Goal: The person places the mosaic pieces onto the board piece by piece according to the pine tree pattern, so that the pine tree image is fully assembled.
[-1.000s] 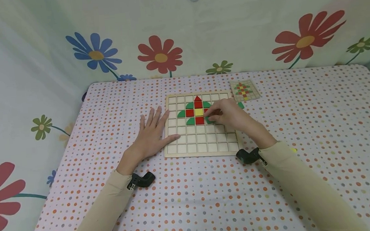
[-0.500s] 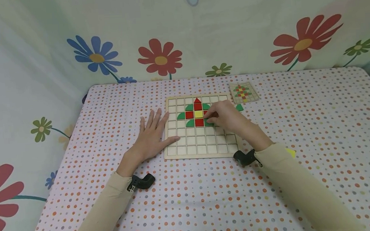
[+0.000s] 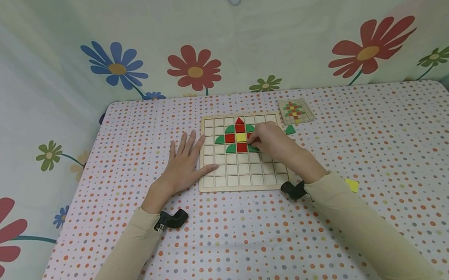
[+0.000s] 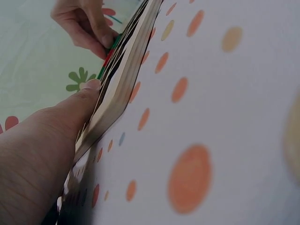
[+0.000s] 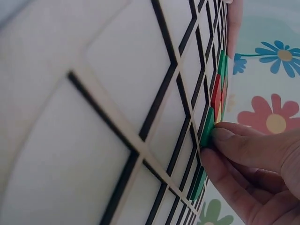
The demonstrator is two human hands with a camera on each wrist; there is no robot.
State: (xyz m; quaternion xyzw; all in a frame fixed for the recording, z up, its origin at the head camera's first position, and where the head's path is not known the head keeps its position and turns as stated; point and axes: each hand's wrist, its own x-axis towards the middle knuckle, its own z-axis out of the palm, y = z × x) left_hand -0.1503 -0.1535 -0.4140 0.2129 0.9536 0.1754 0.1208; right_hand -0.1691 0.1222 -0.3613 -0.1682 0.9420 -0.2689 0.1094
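A wooden grid board lies on the dotted cloth, with red, green and yellow tiles forming a tree-like pattern in its upper middle. My right hand bends over the pattern's right side. In the right wrist view, its thumb and fingertips pinch a green quarter-round tile sitting in a cell beside a red tile. Spread flat, my left hand rests at the board's left edge, its thumb lying over the border. The left wrist view shows this thumb on the board's top face. Part of the pattern is hidden behind the right hand.
A pattern card with a similar picture lies beyond the board's upper right corner. One loose green tile lies right of the board. A yellow tile lies by the right sleeve. Behind the table hangs a flowered curtain.
The right wrist and sleeve have shifted slightly left, uncovering more of the yellow tile and the loose green tile. The right fingertips stay at the same cell; the left hand has not moved.
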